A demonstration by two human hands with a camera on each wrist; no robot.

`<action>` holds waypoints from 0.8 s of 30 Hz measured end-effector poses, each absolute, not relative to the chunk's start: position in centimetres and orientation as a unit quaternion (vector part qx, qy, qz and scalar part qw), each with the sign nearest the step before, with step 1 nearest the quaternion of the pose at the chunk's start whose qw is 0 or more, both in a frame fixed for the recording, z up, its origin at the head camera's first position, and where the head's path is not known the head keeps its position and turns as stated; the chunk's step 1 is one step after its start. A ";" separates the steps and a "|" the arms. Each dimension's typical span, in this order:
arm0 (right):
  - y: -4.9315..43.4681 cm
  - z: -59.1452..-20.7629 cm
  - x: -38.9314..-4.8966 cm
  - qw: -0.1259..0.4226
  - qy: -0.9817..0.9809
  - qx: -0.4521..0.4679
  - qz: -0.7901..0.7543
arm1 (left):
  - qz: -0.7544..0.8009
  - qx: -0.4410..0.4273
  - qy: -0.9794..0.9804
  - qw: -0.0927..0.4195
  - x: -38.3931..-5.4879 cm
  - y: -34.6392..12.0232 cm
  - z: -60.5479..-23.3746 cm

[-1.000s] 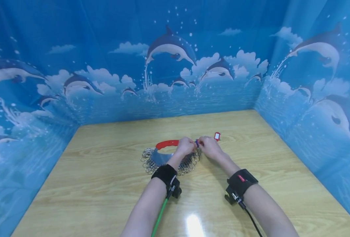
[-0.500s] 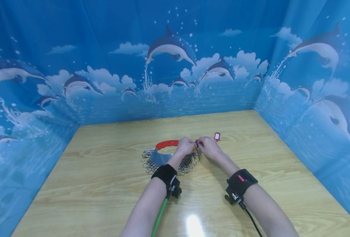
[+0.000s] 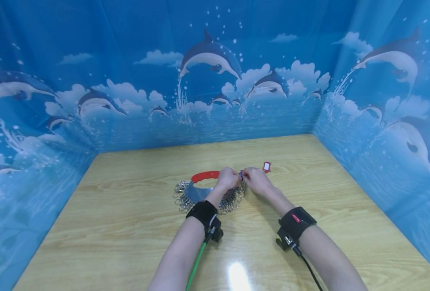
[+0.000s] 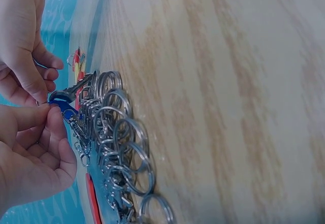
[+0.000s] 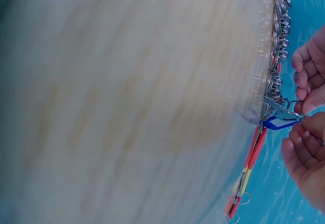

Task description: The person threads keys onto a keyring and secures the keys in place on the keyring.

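In the head view, my left hand (image 3: 228, 180) and right hand (image 3: 256, 180) meet at the right end of a metal key holder (image 3: 197, 194) with a red grip (image 3: 205, 176). Between my fingertips is a split ring (image 5: 295, 102) carrying keys (image 5: 273, 104) and a blue key tag (image 5: 278, 124). Both hands pinch at this ring near the tag's end; the fingers partly cover it. The left wrist view shows the blue tag (image 4: 63, 107) and keys (image 4: 76, 88) hanging beside the holder's many metal rings (image 4: 122, 132). My left hand covers part of the holder.
A red key tag (image 3: 266, 166) with a white label lies on the wooden table (image 3: 127, 234), just beyond my right hand. Red and yellow tags (image 5: 245, 178) also show in the right wrist view. A blue dolphin-print curtain (image 3: 146, 81) encloses the back and sides.
Hardly anything differs: both hands stay at the same spot with small finger movements, and the holder and red tag lie where they were.
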State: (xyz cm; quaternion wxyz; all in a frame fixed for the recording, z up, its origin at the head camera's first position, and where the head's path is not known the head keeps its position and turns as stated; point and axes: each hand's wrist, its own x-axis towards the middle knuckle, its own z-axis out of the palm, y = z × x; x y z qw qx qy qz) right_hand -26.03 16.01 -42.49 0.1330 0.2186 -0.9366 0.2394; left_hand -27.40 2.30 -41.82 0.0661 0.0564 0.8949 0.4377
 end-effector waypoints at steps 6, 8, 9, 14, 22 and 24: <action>16.0 -42.5 -26.0 0.145 -0.933 0.236 0.228 | 0.443 0.057 0.892 0.065 -27.3 2.2 -41.7; 15.9 -42.5 -26.0 0.144 -0.933 0.237 0.228 | 0.445 0.057 0.891 0.064 -27.3 2.2 -41.8; 15.9 -42.5 -26.0 0.143 -0.934 0.237 0.227 | 0.445 0.058 0.891 0.064 -27.3 2.2 -41.8; 15.9 -42.5 -25.9 0.142 -0.932 0.241 0.230 | 0.437 0.060 0.896 0.054 -27.4 2.1 -42.0; 15.9 -42.4 -25.8 0.132 -0.935 0.227 0.238 | 0.436 0.062 0.897 0.045 -27.3 2.2 -42.1; 16.0 -42.3 -25.9 0.126 -0.937 0.210 0.248 | 0.443 0.066 0.893 0.050 -27.2 2.2 -42.1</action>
